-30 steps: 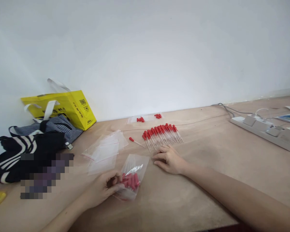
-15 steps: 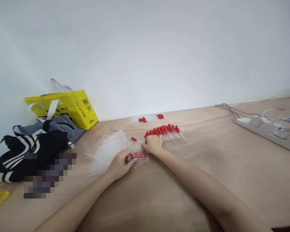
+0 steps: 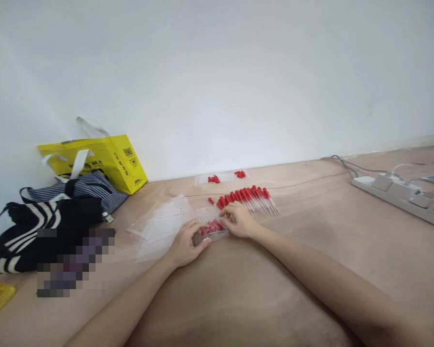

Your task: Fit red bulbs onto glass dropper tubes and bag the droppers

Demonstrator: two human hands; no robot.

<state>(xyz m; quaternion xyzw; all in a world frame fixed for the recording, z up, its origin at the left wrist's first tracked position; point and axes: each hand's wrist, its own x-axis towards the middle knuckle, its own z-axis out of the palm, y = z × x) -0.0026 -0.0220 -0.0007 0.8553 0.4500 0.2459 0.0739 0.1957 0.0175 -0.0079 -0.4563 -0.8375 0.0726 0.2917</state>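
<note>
Clear plastic forms the small bag lying near the middle of the table, packed with red-capped droppers. The left hand pinches the bag's near end between thumb and fingers, arm stretched forward. The right hand grips its far end, fingers curled. Just beyond, a row of droppers lies flat; empty bags sit beside the left hand.

Head-worn view, looking forward and down, table near
</note>
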